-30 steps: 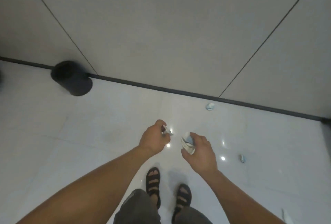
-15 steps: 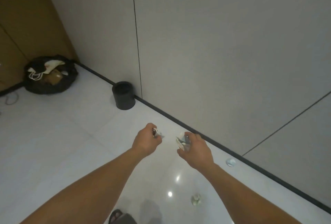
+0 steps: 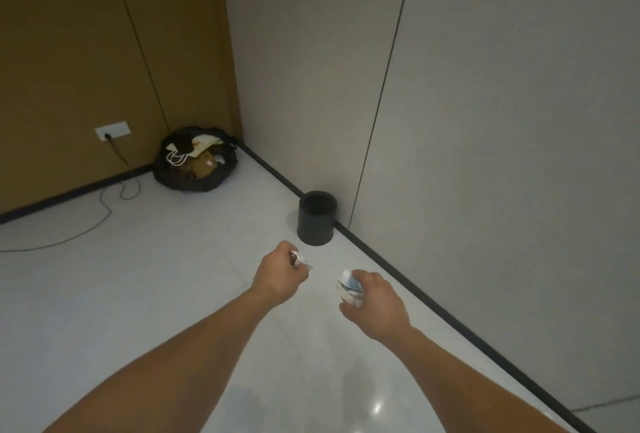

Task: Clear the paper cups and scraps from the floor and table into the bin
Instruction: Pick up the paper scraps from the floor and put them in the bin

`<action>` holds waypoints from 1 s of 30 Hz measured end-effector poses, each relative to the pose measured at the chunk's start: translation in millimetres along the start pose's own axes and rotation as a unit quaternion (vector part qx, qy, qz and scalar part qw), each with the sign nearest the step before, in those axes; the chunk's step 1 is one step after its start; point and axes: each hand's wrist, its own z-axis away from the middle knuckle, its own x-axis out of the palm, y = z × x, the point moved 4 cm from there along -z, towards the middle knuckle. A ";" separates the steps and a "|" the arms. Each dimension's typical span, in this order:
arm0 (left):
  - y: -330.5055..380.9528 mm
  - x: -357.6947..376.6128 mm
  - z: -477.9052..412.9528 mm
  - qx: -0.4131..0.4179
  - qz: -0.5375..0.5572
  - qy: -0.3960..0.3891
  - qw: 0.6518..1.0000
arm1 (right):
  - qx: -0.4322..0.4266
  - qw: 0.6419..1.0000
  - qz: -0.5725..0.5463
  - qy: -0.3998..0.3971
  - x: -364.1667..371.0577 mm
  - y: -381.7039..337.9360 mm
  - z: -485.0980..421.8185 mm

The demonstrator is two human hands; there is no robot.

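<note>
A small black round bin [image 3: 317,218] stands on the white floor against the grey wall, its top open. My left hand [image 3: 278,273] grips a small white paper scrap [image 3: 300,259] just short of the bin, below and left of it. To the right, my right hand [image 3: 375,301] holds a crumpled white and blue paper cup [image 3: 349,289], a little nearer to me than the left hand. Both hands hover above the floor.
A black rubbish bag [image 3: 195,164] full of paper and cardboard sits in the far corner by the brown wall. A wall socket [image 3: 112,130] feeds a grey cable [image 3: 100,211] that trails across the floor at left. A dark skirting runs along the grey wall.
The view has swung left and up; the bin now lies straight ahead and closer to my hands. The scraps on the floor have dropped out of view. Both hands keep their hold.
</note>
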 end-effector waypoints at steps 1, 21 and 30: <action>-5.9 -9.5 -7.0 -0.005 -0.001 0.000 1.000 | -0.002 1.000 0.002 -0.008 7.5 -9.4 -7.5; 52.0 -66.7 -283.8 -0.025 -0.025 0.015 0.999 | -0.034 0.999 -0.020 -0.009 -15.6 -54.8 -324.7; 51.1 -67.6 -419.5 -0.049 -0.020 -0.008 0.999 | -0.004 1.000 -0.002 -0.028 -19.2 -57.0 -461.6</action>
